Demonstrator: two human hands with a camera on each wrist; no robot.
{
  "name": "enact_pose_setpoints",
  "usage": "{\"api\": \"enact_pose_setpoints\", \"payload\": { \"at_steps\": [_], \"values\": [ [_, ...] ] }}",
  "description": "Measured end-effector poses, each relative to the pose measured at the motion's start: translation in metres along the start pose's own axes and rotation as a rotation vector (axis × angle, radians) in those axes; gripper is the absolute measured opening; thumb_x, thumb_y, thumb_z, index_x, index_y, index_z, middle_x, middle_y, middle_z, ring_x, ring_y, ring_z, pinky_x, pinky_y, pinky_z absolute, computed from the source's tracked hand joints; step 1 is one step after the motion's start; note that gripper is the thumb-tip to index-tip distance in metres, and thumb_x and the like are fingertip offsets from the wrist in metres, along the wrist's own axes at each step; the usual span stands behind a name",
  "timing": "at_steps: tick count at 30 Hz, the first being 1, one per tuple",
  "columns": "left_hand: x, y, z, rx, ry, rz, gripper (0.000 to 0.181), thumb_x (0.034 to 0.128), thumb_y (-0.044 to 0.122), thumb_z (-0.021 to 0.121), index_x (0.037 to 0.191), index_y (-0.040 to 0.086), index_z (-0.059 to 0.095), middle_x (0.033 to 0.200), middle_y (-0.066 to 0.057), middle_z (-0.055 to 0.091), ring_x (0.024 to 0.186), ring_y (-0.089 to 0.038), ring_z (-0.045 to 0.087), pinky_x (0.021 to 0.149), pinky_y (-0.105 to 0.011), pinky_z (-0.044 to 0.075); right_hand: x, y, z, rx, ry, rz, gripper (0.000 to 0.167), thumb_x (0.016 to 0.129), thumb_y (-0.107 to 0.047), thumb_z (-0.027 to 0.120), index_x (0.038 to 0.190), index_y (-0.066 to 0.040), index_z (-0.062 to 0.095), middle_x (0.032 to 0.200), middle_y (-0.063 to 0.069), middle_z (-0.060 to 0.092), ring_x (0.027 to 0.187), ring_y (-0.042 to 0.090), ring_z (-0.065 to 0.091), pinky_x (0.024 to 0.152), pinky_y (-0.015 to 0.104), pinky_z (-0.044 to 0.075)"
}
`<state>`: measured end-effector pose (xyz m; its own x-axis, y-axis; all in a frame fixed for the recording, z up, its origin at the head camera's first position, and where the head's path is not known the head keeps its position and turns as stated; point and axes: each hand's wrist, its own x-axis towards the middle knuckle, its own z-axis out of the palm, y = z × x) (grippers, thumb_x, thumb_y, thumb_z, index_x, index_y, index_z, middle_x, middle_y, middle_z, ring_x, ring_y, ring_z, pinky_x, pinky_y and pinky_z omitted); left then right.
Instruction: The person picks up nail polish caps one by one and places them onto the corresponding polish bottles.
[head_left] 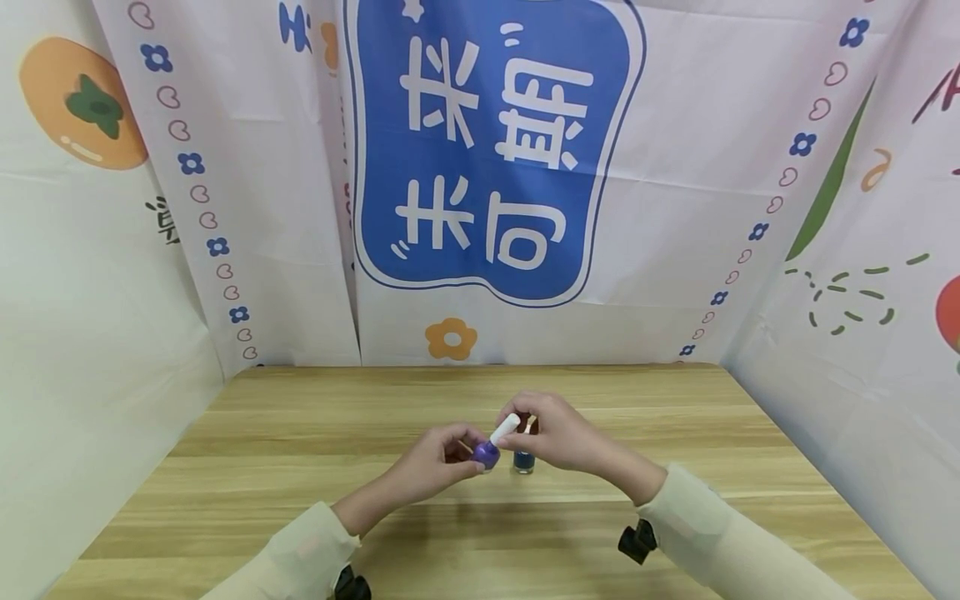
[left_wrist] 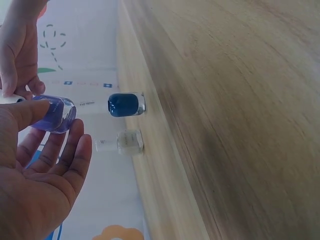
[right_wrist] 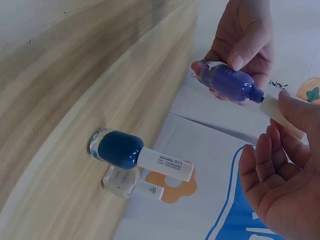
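Note:
My left hand [head_left: 438, 457] holds a purple nail polish bottle [right_wrist: 227, 82] between thumb and fingers, tilted above the table. The white cap [right_wrist: 281, 116] of that bottle is pinched by my right hand [head_left: 558, 433]. In the right wrist view the bottle's threaded neck [right_wrist: 256, 95] shows, with the cap just off its mouth and a dark bit between them; most of the brush is hidden. Beyond the hands a dark blue nail polish bottle [right_wrist: 120, 149] stands upright with its white cap on. Close by stands a clear nail polish bottle [left_wrist: 131, 142], also white-capped.
The wooden table [head_left: 300, 417] runs back to a white printed cloth [head_left: 675, 208] with a blue panel of writing. Similar cloth hangs at both sides. A small black device [head_left: 637, 542] sits at the right wrist.

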<state>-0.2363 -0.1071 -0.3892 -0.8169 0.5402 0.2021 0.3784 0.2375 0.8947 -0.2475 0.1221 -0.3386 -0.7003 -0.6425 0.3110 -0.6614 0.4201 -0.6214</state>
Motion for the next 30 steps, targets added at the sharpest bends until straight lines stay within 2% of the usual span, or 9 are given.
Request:
{"api": "enact_pose_setpoints", "payload": {
  "at_steps": [4, 10, 17, 30],
  "values": [
    [0.0, 0.0, 0.0, -0.013, 0.005, -0.012, 0.021, 0.0906, 0.004, 0.068, 0.111, 0.002, 0.064, 0.099, -0.008, 0.066, 0.086, -0.021, 0.063, 0.07, -0.028, 0.055, 0.0, 0.0, 0.005, 0.047, 0.017, 0.021, 0.009, 0.089, -0.019, 0.073, 0.093, -0.016, 0.066, 0.089, -0.008, 0.061, 0.078, 0.01, 0.058, 0.066, 0.033, 0.055],
    [0.0, 0.0, 0.001, -0.019, 0.004, -0.007, 0.02, 0.0907, 0.004, 0.068, 0.11, 0.002, 0.064, 0.099, -0.008, 0.066, 0.087, -0.022, 0.063, 0.071, -0.028, 0.055, 0.001, 0.0, 0.009, 0.059, 0.034, 0.022, 0.011, 0.089, -0.019, 0.073, 0.094, -0.011, 0.067, 0.088, -0.004, 0.06, 0.077, 0.012, 0.057, 0.065, 0.033, 0.054],
    [0.0, -0.003, 0.001, -0.013, 0.008, 0.0, 0.02, 0.0899, 0.004, 0.068, 0.109, 0.002, 0.064, 0.099, -0.008, 0.065, 0.087, -0.022, 0.063, 0.071, -0.028, 0.055, 0.002, 0.003, 0.014, 0.047, 0.059, 0.042, 0.012, 0.088, -0.02, 0.074, 0.088, -0.012, 0.066, 0.083, -0.005, 0.06, 0.074, 0.012, 0.056, 0.059, 0.027, 0.051],
    [0.0, -0.003, 0.001, -0.004, 0.005, -0.01, 0.021, 0.0902, 0.004, 0.068, 0.111, 0.002, 0.064, 0.1, -0.008, 0.066, 0.088, -0.022, 0.063, 0.072, -0.028, 0.055, 0.002, 0.004, 0.024, 0.085, 0.099, 0.116, 0.025, 0.087, -0.029, 0.075, 0.08, -0.012, 0.057, 0.076, -0.004, 0.059, 0.066, 0.012, 0.056, 0.051, 0.023, 0.046]
  ]
}}
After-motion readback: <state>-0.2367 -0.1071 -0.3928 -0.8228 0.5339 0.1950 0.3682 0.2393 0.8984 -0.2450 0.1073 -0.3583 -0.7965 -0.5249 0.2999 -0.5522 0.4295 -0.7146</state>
